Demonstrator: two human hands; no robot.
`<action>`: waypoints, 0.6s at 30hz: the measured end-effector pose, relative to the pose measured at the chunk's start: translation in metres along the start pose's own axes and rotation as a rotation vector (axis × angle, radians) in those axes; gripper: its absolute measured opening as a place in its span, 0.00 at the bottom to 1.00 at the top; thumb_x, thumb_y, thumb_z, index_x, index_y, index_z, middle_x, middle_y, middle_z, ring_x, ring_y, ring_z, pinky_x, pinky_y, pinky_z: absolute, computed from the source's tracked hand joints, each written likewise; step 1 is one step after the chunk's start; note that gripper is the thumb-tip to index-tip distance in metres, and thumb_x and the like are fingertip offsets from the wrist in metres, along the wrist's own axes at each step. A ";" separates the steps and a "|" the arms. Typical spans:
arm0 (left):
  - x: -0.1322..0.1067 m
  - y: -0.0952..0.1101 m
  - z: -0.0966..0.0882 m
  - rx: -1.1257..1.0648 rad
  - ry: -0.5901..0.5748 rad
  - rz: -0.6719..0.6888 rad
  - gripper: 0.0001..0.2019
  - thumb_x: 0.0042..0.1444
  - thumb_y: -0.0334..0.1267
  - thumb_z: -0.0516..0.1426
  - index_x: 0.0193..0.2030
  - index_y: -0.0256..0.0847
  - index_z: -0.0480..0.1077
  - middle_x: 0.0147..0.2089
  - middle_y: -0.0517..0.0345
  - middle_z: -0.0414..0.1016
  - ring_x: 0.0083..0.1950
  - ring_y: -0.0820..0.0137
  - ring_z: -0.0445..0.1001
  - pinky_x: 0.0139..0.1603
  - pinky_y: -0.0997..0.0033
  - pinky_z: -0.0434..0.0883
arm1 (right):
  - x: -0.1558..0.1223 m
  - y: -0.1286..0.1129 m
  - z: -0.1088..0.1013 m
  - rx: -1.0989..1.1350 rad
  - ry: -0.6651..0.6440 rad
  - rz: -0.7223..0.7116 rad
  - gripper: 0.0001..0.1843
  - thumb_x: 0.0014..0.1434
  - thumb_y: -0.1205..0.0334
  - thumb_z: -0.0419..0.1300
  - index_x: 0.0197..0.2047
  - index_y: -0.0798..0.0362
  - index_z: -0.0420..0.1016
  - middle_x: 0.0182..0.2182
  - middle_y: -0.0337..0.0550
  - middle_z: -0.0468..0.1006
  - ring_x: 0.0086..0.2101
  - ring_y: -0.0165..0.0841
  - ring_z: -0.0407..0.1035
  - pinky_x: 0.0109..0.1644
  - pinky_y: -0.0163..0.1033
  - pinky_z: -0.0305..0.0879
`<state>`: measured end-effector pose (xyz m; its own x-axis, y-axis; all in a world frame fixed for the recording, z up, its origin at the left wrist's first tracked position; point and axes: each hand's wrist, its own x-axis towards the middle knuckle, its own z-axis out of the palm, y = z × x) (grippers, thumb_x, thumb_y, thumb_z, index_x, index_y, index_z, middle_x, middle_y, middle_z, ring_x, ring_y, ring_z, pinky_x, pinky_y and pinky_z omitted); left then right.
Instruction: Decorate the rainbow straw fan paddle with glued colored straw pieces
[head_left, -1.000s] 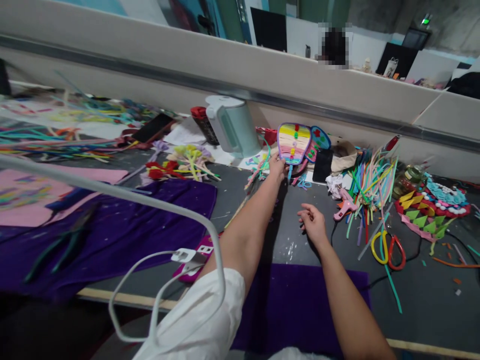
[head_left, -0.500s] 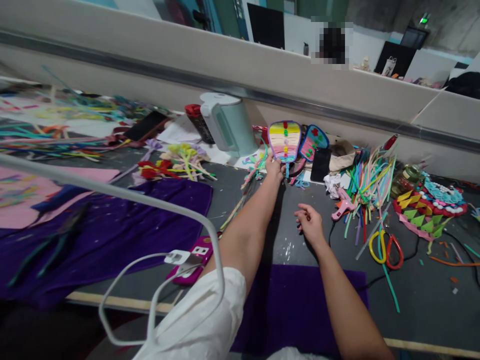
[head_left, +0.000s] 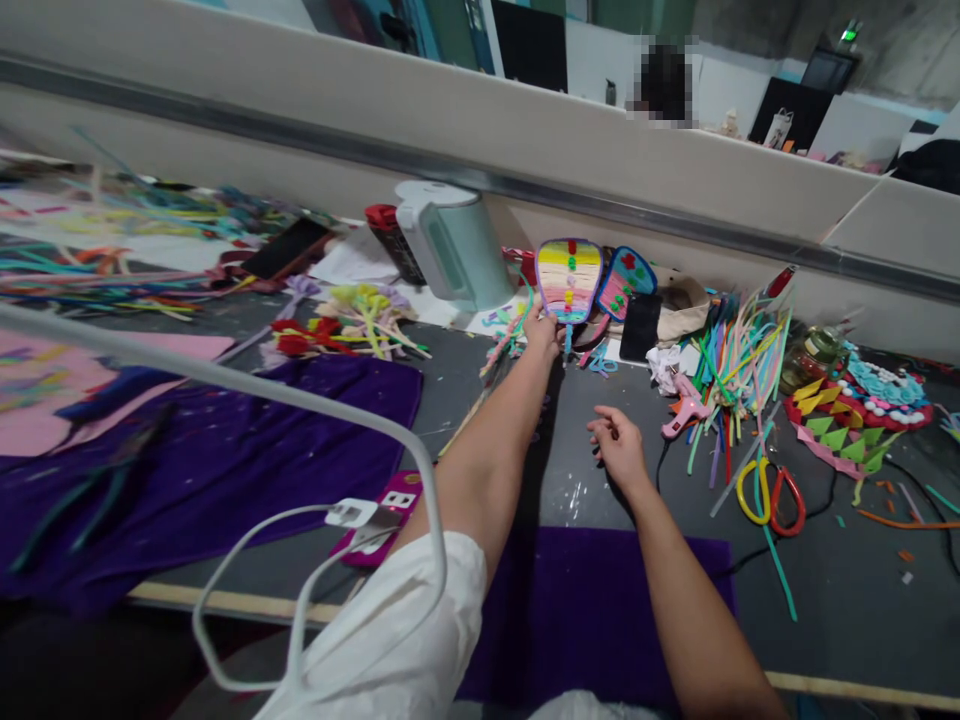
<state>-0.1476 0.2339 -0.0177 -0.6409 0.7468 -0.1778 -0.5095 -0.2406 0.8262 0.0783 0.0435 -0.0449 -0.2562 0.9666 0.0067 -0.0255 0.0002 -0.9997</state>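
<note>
At the back of the table, my left hand (head_left: 543, 333) reaches to the lower edge of a striped fan (head_left: 571, 280), made of what look like fuzzy pipe cleaners with a purple rim. Its fingers are closed at the fan's base by the short blue handle, though the fan partly hides them. A smaller blue fan (head_left: 627, 283) with red and green flowers leans beside it. My right hand (head_left: 618, 442) hovers over the grey table (head_left: 570, 490), fingers loosely curled and apart, holding nothing. Below it lies a purple cloth (head_left: 600, 610).
A pale green kettle (head_left: 469, 250) stands left of the fans. To the right are a black phone (head_left: 641, 328), a pink glue gun (head_left: 685, 405), bundled pipe cleaners (head_left: 739, 360) and scissors (head_left: 771, 495). Pliers (head_left: 101, 490) lie on purple cloth; a white bar (head_left: 300, 385) crosses the left foreground.
My left hand has shifted slightly left, and the striped fan's handle has swung a little left with it. My right hand has hardly moved.
</note>
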 end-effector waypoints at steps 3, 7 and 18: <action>0.002 0.006 0.000 0.089 0.066 0.085 0.31 0.51 0.20 0.58 0.63 0.40 0.71 0.26 0.64 0.71 0.19 0.79 0.64 0.19 0.82 0.60 | 0.000 0.001 0.000 -0.012 -0.002 -0.011 0.18 0.58 0.58 0.60 0.51 0.50 0.77 0.36 0.42 0.83 0.30 0.29 0.74 0.21 0.28 0.66; -0.003 0.007 -0.004 0.198 0.080 0.146 0.31 0.50 0.21 0.57 0.62 0.38 0.72 0.24 0.67 0.67 0.18 0.79 0.61 0.20 0.81 0.62 | 0.000 0.004 0.000 -0.032 -0.018 -0.019 0.18 0.59 0.58 0.59 0.52 0.50 0.77 0.36 0.42 0.83 0.30 0.30 0.74 0.22 0.29 0.66; -0.004 -0.002 -0.016 0.173 -0.006 0.116 0.27 0.49 0.26 0.60 0.58 0.39 0.73 0.24 0.67 0.66 0.19 0.79 0.64 0.21 0.82 0.65 | 0.001 0.003 -0.001 -0.076 -0.022 -0.052 0.17 0.60 0.62 0.58 0.52 0.51 0.77 0.35 0.41 0.82 0.30 0.29 0.74 0.26 0.30 0.67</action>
<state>-0.1530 0.2213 -0.0274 -0.6855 0.7243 -0.0735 -0.3263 -0.2154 0.9204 0.0786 0.0447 -0.0475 -0.2778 0.9588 0.0585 0.0340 0.0707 -0.9969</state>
